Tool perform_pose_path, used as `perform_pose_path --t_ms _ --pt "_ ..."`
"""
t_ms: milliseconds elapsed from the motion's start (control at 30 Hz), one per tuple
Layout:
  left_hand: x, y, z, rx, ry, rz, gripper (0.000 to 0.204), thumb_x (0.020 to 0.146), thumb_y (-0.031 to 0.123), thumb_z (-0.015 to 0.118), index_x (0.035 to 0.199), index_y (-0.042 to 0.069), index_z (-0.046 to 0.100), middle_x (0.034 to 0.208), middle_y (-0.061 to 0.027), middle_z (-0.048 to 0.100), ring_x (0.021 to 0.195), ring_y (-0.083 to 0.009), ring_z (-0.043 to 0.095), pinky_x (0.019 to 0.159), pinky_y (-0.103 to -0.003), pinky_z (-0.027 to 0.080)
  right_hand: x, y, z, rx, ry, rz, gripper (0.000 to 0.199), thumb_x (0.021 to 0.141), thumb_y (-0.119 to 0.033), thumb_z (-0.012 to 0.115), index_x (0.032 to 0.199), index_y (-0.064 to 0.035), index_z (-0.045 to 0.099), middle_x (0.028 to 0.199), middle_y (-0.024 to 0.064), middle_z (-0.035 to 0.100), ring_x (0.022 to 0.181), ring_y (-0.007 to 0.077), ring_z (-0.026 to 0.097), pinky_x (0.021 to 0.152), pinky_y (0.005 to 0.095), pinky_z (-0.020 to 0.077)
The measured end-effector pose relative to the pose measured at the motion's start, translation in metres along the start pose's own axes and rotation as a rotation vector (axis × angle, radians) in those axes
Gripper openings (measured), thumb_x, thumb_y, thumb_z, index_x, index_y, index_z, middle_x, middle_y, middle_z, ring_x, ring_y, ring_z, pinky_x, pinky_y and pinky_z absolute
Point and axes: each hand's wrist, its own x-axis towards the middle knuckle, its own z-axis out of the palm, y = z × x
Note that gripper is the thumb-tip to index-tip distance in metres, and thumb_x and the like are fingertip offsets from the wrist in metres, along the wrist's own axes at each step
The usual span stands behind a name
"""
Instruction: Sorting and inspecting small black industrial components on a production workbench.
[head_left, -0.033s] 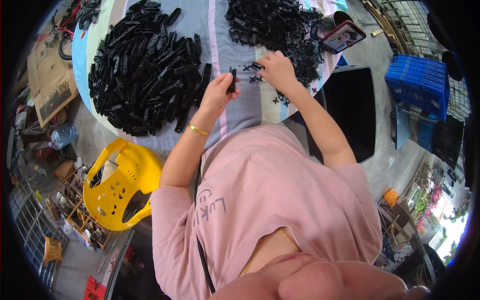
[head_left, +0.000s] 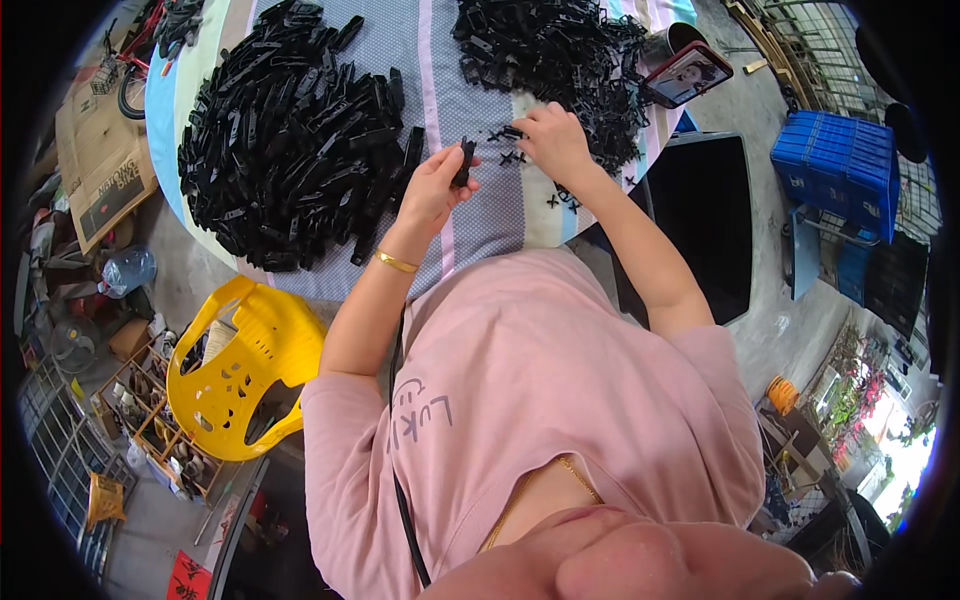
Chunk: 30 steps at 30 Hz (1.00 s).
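Black and narrow, a long piece (head_left: 464,167) sits between the thumb and the bent fingers of the left hand (head_left: 432,193), pinched along its near part. Its far end pokes out past the tip of the thumb, and the other fingers curl beneath and around its right side. The long axis runs roughly away from the body, tipped only a little, so one end points toward the far side of the table and the other back toward the palm. How much of it lies hidden under the fingers cannot be told.

To the right of those fingers, the right hand (head_left: 553,143) reaches in with its fingers bent and its fingertips low over the cloth. Small black parts (head_left: 512,158) lie scattered just beside and nearer the body than these fingertips; whether the fingers grip one cannot be made out.

Left of the left fingers, a large heap of long black pieces (head_left: 290,150) spreads over the striped tablecloth (head_left: 480,220), its pieces pointing many ways. Beyond the right fingertips lies a second heap of smaller black parts (head_left: 560,50), and a phone (head_left: 688,76) leans past it, to the right.
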Motion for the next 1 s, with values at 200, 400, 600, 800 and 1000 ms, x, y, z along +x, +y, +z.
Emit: perform_pose_path --t_ms 200,400,600,800,1000 --pt "-0.004 -0.001 -0.012 -0.098 0.023 0.037 0.032 0.090 0.015 0.050 0.116 -0.004 0.050 0.091 -0.0079 0.059 0.065 -0.0102 0.053 0.058 -0.020 0.045 0.002 -0.012 -0.006 0.436 0.166 0.020 0.021 0.078 -0.013 0.057 0.098 -0.0091 0.064 0.079 0.0037 0.061 0.075 0.0178 0.057 0.065 0.0316 0.0456" --pt "-0.009 -0.007 -0.008 0.310 0.006 0.242 0.031 0.091 0.013 0.048 0.117 -0.005 0.049 0.098 -0.0107 0.059 0.077 -0.0144 0.059 0.068 -0.022 0.049 -0.005 -0.049 -0.045 1.158 -0.159 0.400 0.019 0.087 -0.010 0.051 0.098 -0.0001 0.062 0.078 0.0039 0.063 0.066 0.0072 0.058 0.056 0.0231 0.0461" --pt "-0.024 0.002 0.006 -0.032 -0.106 0.046 0.031 0.094 0.015 0.041 0.115 -0.007 0.047 0.099 -0.0142 0.059 0.085 -0.0227 0.063 0.076 -0.028 0.053 -0.011 -0.056 -0.047 0.692 0.059 -0.017 0.015 0.080 -0.009 0.059 0.092 -0.0017 0.064 0.077 0.0107 0.064 0.064 0.0194 0.061 0.057 0.0268 0.0481" --pt "-0.029 0.000 0.004 -0.002 -0.116 0.022 0.032 0.094 0.013 0.039 0.118 -0.007 0.046 0.103 -0.0154 0.058 0.090 -0.0236 0.062 0.080 -0.028 0.052 -0.014 -0.061 -0.052 0.524 0.090 -0.097 0.014 0.078 -0.011 0.061 0.088 -0.0033 0.064 0.076 0.0105 0.063 0.064 0.0254 0.061 0.056 0.0313 0.0482" --pt "-0.031 0.003 0.003 0.079 -0.126 -0.001 0.031 0.094 0.013 0.039 0.114 -0.008 0.049 0.106 -0.0158 0.057 0.091 -0.0226 0.061 0.082 -0.029 0.052 -0.013 -0.062 -0.048 0.511 0.042 -0.107 0.013 0.078 -0.012 0.060 0.087 -0.0046 0.064 0.073 0.0092 0.063 0.063 0.0246 0.060 0.055 0.0322 0.0476"
